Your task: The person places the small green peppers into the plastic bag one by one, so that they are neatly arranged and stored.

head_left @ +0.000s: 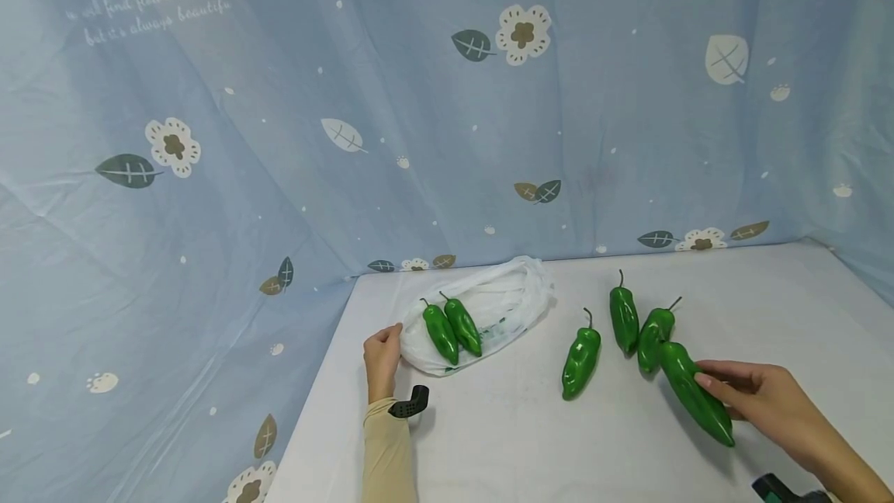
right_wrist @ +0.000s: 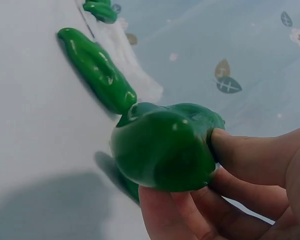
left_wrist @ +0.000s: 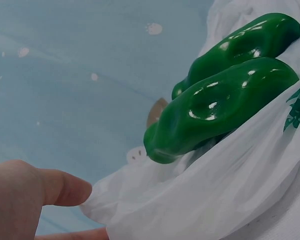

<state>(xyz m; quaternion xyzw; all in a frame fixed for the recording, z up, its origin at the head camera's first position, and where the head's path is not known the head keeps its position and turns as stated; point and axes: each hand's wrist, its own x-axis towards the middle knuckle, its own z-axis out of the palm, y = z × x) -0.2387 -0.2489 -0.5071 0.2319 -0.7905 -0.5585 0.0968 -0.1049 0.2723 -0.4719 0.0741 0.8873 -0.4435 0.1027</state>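
My right hand [head_left: 764, 394] holds a long green pepper [head_left: 687, 390] by its side, thumb on top and fingers beneath, over the right part of the table. In the right wrist view this pepper [right_wrist: 157, 150] fills the middle, its blunt end toward the camera. At the left, my left hand [head_left: 382, 359] pinches the edge of a thin white plastic bag [head_left: 517, 301]. Two green peppers [head_left: 440, 332] lie side by side on the bag; the left wrist view shows these peppers [left_wrist: 220, 107] close up, the thumb [left_wrist: 67, 189] at the bag's edge.
Three more green peppers lie on the white table: one pepper [head_left: 581, 363] between the bag and my right hand, another pepper [head_left: 624, 320] farther back, and a third pepper [head_left: 655, 332] partly behind the held one. A blue patterned curtain [head_left: 447, 99] hangs behind the table.
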